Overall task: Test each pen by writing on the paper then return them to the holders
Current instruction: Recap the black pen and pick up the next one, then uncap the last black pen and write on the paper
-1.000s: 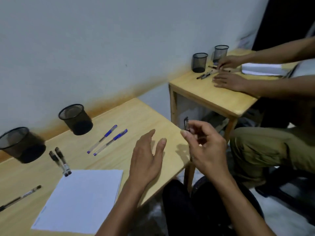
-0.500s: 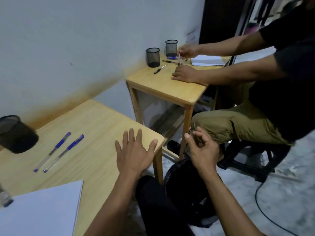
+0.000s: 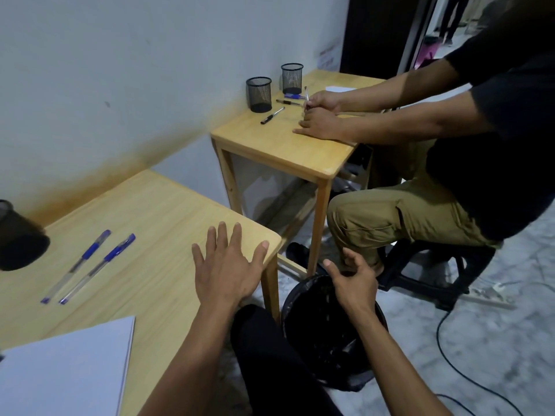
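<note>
My left hand (image 3: 226, 265) lies flat with fingers spread on the right corner of my wooden table (image 3: 156, 211). My right hand (image 3: 354, 280) hovers off the table above a black bin (image 3: 315, 325), fingers loosely spread, nothing visible in it. Two blue-capped pens (image 3: 76, 265) (image 3: 97, 268) lie side by side on the table, left of my left hand. A white sheet of paper (image 3: 66, 373) sits at the near left. One black mesh holder (image 3: 18, 238) is cut off by the left edge.
A second person sits at the right with both hands on a smaller wooden table (image 3: 285, 151), which carries two mesh holders (image 3: 259, 94) (image 3: 292, 78) and several pens. A black cable (image 3: 468, 376) runs across the floor. The wall runs behind both tables.
The view swung right and down. My right hand, which pinched a small dark object, moved down over the bin and now has its fingers spread. My left hand settled flat on the table corner.
</note>
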